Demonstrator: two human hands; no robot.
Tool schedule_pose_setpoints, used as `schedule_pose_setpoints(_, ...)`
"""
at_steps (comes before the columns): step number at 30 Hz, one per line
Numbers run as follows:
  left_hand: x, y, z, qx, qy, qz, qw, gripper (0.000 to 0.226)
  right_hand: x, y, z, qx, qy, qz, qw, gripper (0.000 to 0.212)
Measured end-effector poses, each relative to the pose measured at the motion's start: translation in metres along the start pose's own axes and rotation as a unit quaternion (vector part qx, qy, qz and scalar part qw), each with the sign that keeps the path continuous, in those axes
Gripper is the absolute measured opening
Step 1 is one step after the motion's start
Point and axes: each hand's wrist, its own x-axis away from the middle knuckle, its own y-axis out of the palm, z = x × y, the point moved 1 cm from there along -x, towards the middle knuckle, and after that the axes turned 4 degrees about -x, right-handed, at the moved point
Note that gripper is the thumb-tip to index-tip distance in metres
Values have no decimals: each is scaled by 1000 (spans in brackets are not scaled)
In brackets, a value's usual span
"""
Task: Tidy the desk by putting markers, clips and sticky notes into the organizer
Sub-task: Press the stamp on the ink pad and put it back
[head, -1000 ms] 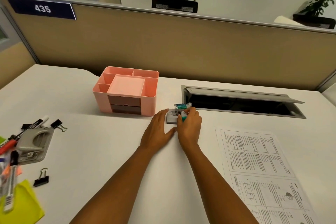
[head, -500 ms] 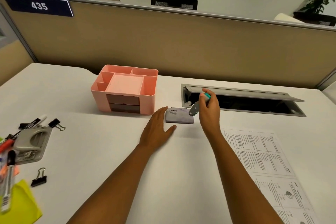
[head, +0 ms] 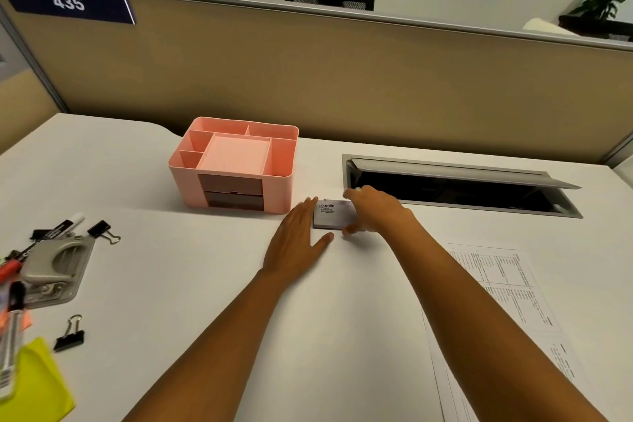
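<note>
Head view: your left hand (head: 297, 240) lies flat on the desk (head: 144, 181), fingers straight, its fingertips against the left edge of the grey pad (head: 331, 215). Your right hand (head: 375, 212) reaches over the pad's right side, fingers bent down around its edge; whether it truly grips you cannot tell. The pad sits just right of the pink organizer (head: 236, 166). Markers (head: 60, 228), two clips (head: 104, 230), a hole punch (head: 54, 267) and yellow notes (head: 34, 384) lie far left. A printed sheet (head: 507, 305) lies right.
</note>
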Motion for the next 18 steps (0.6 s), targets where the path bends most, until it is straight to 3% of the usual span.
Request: schedule_pose_setpoints(18, -1, 0, -1, 3, -28, -18, 999, 67, -13, 3, -1, 84, -32, -13, 996, 65)
